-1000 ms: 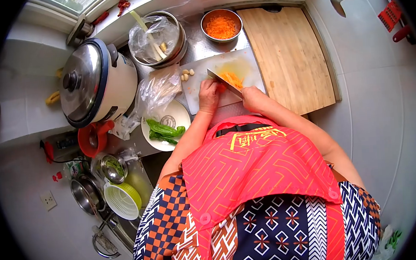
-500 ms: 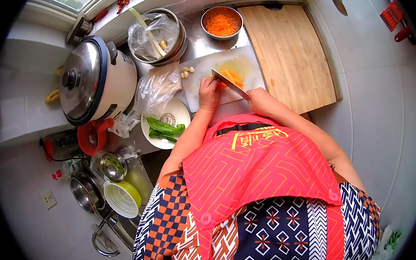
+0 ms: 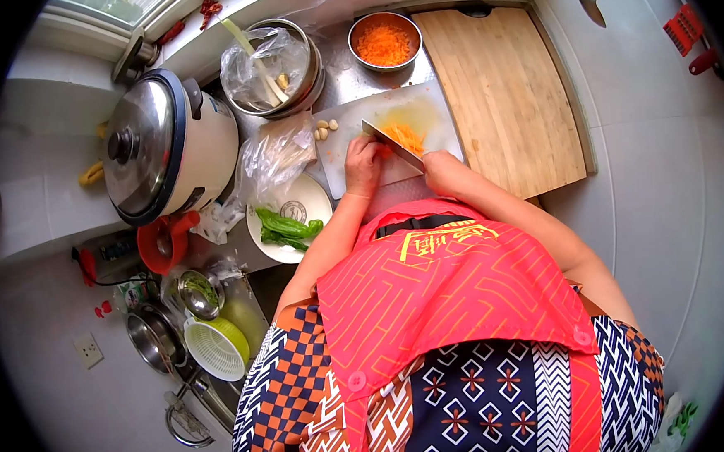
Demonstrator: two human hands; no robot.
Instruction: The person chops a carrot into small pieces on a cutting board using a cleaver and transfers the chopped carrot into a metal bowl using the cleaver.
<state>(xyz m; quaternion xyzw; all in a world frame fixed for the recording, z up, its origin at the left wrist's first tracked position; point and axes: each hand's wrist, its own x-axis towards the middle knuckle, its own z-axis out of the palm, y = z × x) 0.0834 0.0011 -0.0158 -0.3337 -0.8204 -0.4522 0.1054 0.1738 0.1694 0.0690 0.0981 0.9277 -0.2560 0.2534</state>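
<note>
My right hand [image 3: 443, 174] is closed round the handle of a kitchen knife [image 3: 392, 145], its blade slanting over the white cutting board [image 3: 337, 157]. Against the blade's near side, my left hand [image 3: 363, 166] has its fingers curled down on a piece of carrot [image 3: 385, 152], mostly hidden by the fingers and blade. Shredded carrot [image 3: 406, 136] lies in a small heap just beyond the blade. Several peeled garlic cloves [image 3: 323, 130] sit at the board's left edge.
A metal bowl of shredded carrot [image 3: 384, 46] stands behind the board, with a wooden board [image 3: 504, 101] at right. Left are a plate [image 3: 315, 197] with green peppers [image 3: 287, 226], a plastic bag [image 3: 271, 161], stacked bowls [image 3: 316, 71] and a rice cooker [image 3: 208, 144].
The knife and my right hand have shifted slightly left along the carrot. My left hand stays nearly in place, its fingers still curled.
</note>
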